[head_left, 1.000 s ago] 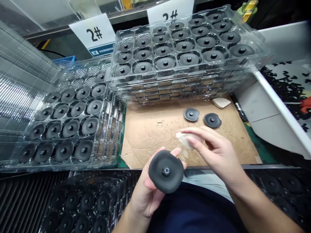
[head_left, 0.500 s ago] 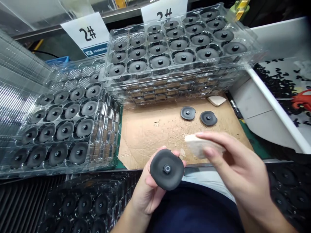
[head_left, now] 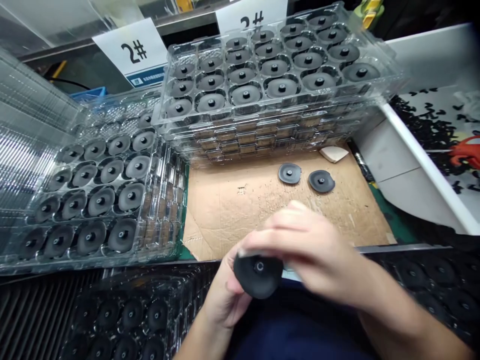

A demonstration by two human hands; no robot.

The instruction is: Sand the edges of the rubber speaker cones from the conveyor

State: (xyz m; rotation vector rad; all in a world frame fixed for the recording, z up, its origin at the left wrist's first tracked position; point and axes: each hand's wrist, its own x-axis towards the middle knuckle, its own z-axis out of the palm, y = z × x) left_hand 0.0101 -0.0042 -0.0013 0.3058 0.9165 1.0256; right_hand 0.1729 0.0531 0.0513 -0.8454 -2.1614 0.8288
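The light was bright. My right hand looked blurry, and the clear plastic tray left of it shone white.

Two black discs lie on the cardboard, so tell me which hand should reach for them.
Probably the right hand: it is closer to the round black rubber disc and its neighbour on the brown cardboard sheet, while the left hand is cradling a third disc.
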